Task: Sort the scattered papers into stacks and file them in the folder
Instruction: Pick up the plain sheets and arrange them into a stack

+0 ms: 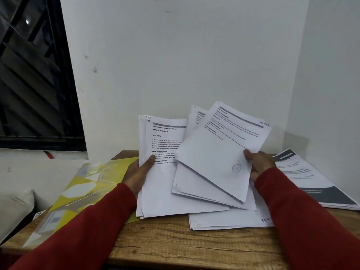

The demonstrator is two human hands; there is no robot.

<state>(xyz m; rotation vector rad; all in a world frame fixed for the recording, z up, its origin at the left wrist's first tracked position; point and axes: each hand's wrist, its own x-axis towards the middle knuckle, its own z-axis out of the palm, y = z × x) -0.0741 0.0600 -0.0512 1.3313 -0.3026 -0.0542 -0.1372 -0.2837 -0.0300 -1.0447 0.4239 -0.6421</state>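
My left hand (139, 172) grips the left edge of a stack of white printed papers (165, 184), held upright above the wooden table (175, 244). A second, fanned bundle of papers (218, 152) overlaps that stack, tilted to the right, and my right hand (260, 162) holds it by its right edge. Under both bundles, more white sheets (224, 219) lie flat on the table. The yellow and white folder (83, 191) lies flat to the left, partly beneath my left forearm.
A printed booklet with a dark grey band (311, 182) lies at the table's right, against the wall. White walls close off the back and right. A dark window is at the left, with a pale cushion (15, 207) below it.
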